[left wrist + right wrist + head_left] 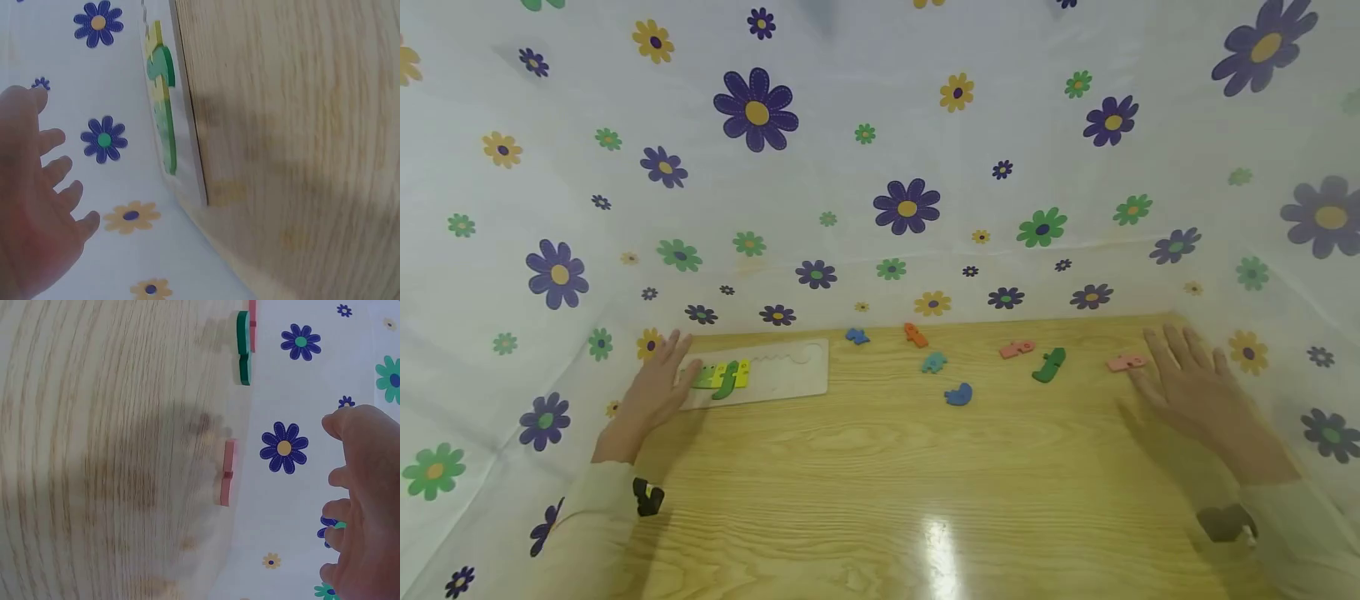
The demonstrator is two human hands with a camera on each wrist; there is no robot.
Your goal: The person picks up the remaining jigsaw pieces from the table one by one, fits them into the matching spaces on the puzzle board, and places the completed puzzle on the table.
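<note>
My left hand (655, 387) is held over the left end of a pale puzzle board (790, 379), fingers loosely extended and holding nothing. In the left wrist view that hand (37, 200) shows apart from the board (187, 134). Yellow and green puzzle pieces (727, 379) sit together in the board's left part; its wavy recess at the right shows bare. On the other side, my right hand (1198, 400) spreads its fingers near a pink puzzle piece (1126, 362). The right wrist view shows a gap between this hand (369, 500) and the pink piece (228, 472).
Loose on the wooden table (880, 483) lie a dark green piece (1049, 365), another pink one (1017, 349), an orange piece (916, 335), a teal piece (934, 362) and two blue pieces (958, 394). A flowered white cloth (820, 183) rises behind and at both sides.
</note>
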